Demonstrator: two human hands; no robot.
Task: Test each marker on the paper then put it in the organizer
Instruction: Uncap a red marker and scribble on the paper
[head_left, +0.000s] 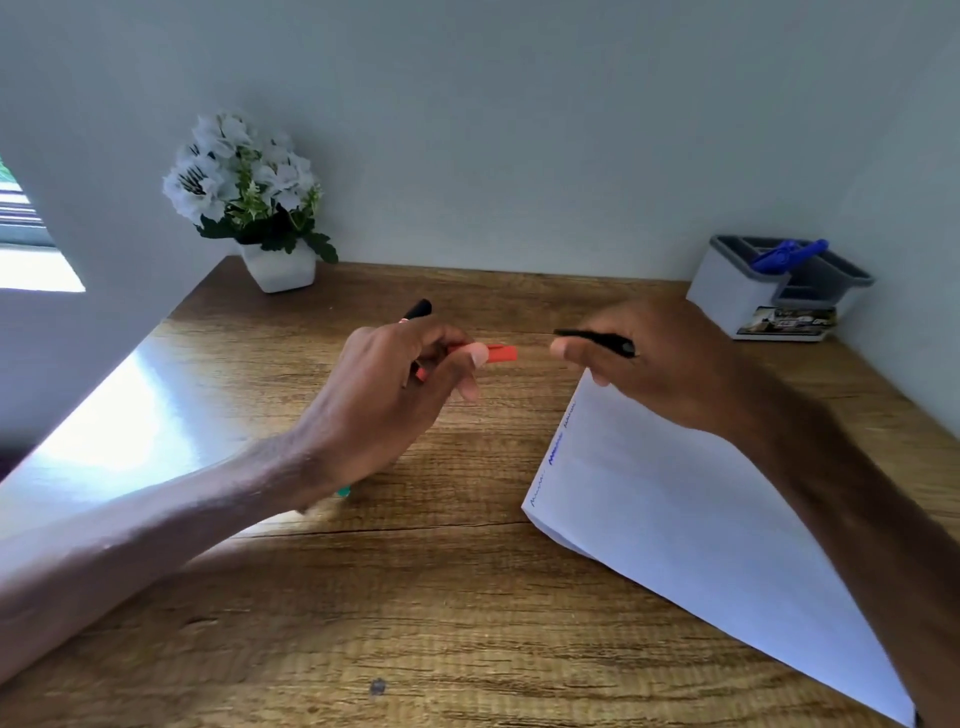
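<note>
We see our left hand (410, 374) closed around one orange marker (500, 354) and one black marker (417, 310). Our right hand (654, 364) pinches one black cap or pen (597, 340) above the paper's (675, 509) far corner. One blue marker (789, 254) sits in the organizer (737, 296) at the tabletop's (415, 597) far right corner.
</note>
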